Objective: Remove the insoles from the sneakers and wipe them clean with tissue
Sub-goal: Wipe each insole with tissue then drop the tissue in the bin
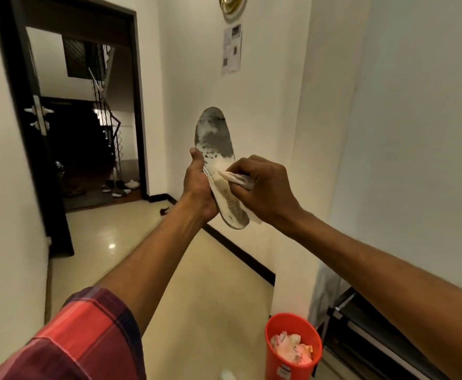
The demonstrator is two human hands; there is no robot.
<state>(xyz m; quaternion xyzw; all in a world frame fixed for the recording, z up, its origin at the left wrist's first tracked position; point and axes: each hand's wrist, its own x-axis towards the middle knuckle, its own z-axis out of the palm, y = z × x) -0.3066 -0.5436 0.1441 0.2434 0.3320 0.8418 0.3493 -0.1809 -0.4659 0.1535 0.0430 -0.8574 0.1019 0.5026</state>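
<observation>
A worn white insole (215,138) with grey dirty patches at toe and heel stands nearly upright in front of me, toe end up. My left hand (198,187) grips its left edge and back near the middle, thumb on the front face. My right hand (262,187) is closed on a crumpled white tissue (238,178) and presses it against the middle of the insole. The sneakers are out of view.
A red bin (292,349) holding crumpled paper stands on the floor at lower right, beside a dark low shoe rack (361,333). A white wall is close ahead and right. An open dark doorway (81,119) lies to the left, with several shoes (122,186) beyond it.
</observation>
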